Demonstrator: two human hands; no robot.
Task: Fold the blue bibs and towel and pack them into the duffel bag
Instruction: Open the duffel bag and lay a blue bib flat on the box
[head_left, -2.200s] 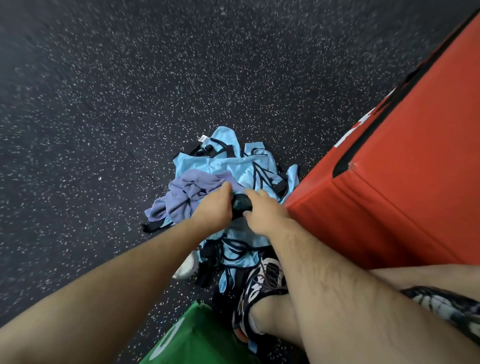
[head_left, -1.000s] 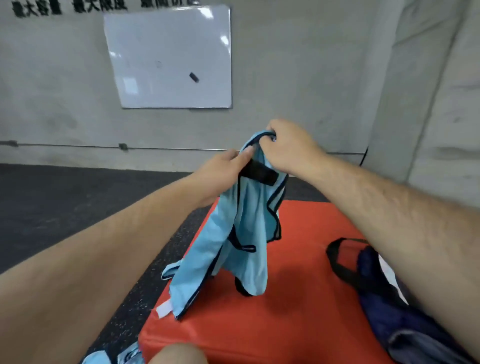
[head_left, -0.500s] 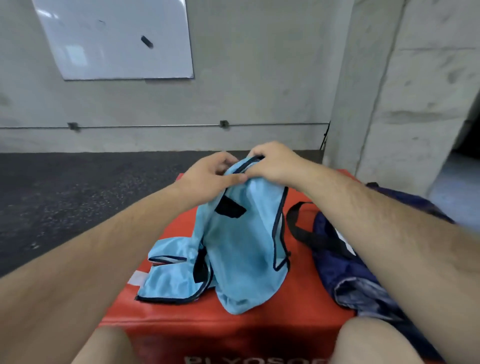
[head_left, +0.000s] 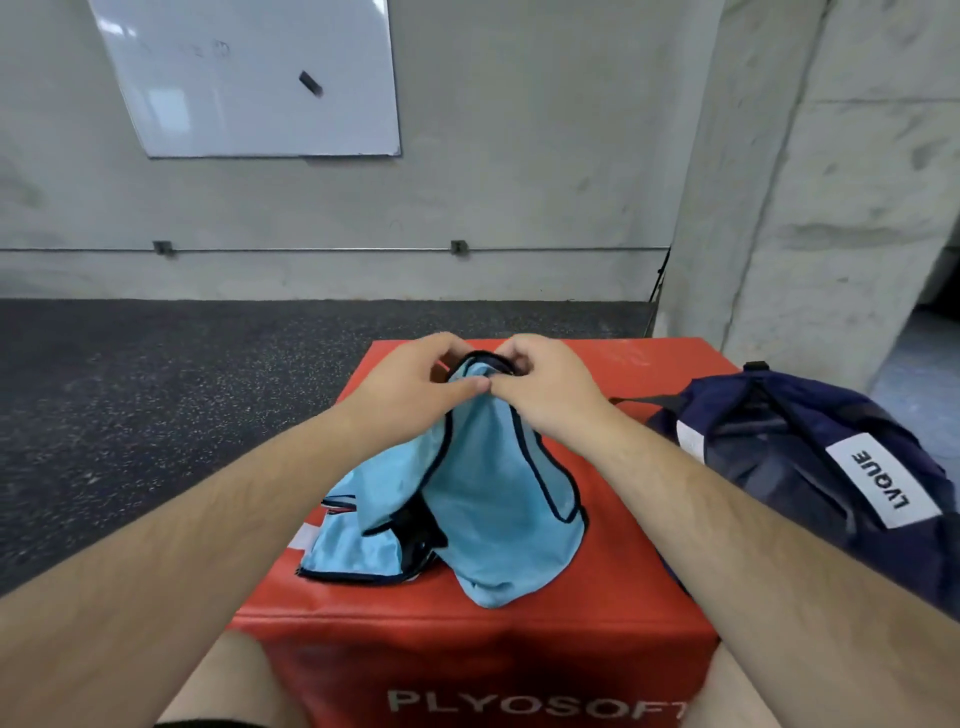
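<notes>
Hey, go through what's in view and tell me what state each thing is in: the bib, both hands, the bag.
Blue bib, unfolded, top lifted, lower part bunched on the red box.
Left hand, pinches the bib's top edge.
Right hand, pinches the same edge.
Duffel bag, slumped at the box's right edge; open or zipped, cannot tell.

I get soft, even, fairly bright indoor light. Pale reflections glare on the whiteboard (head_left: 249, 78). The blue bib (head_left: 498, 509) casts a faint shadow on the red box (head_left: 623, 519), whose front face is darker. The wide lens tilts the column (head_left: 779, 208) at the edge, and fine detail is slightly soft.
</notes>
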